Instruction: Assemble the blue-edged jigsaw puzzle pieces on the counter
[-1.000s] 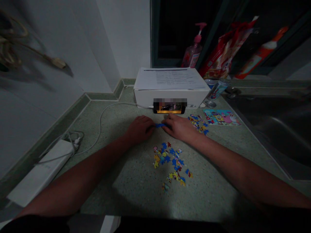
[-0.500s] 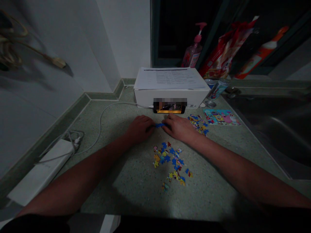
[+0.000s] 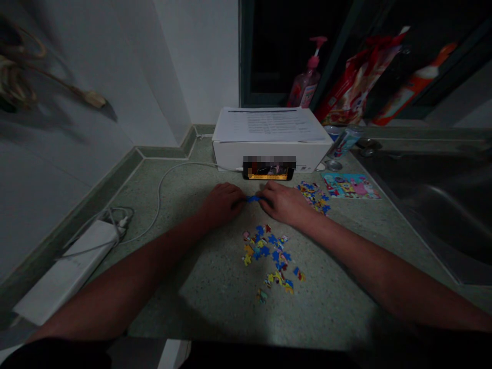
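Head view, green speckled worktop, white box at the back with a phone leaning on it, loose pieces nearer the body, left hand and right hand knuckles-up, fingers of both pinching a blue piece between them, low on the worktop.

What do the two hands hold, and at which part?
Left hand and right hand pinch small blue cardboard puzzle pieces by opposite ends, on the green speckled countertop.
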`<state>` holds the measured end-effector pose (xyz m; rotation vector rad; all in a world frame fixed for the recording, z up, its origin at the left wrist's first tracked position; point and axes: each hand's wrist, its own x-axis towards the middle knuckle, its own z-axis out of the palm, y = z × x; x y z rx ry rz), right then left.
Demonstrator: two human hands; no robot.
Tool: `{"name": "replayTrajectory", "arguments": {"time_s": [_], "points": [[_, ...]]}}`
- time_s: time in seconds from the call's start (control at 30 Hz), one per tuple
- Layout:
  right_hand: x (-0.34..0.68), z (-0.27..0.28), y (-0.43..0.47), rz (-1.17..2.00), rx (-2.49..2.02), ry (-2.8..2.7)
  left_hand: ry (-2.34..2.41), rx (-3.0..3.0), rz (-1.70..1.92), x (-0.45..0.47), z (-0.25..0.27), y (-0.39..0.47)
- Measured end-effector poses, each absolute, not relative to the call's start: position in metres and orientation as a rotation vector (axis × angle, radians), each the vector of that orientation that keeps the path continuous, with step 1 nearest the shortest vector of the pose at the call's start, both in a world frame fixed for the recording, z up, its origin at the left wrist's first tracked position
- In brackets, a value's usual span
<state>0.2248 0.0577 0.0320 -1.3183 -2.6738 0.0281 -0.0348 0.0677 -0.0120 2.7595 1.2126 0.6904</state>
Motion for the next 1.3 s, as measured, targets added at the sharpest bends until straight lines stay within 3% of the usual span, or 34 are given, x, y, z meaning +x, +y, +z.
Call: {"name": "replayTrajectory", "arguments": {"time_s": [0.53,1.3], "points": [[0.23,0.047,0.058,0.059,-1.656,-2.623,1.243,2.706,0.592,-0.032,-0.006,0.068],[0.255,0.025,0.025,0.015,-1.682,-2.52,1.402,2.678,0.692,-0.036,-0.008,0.068]]}}
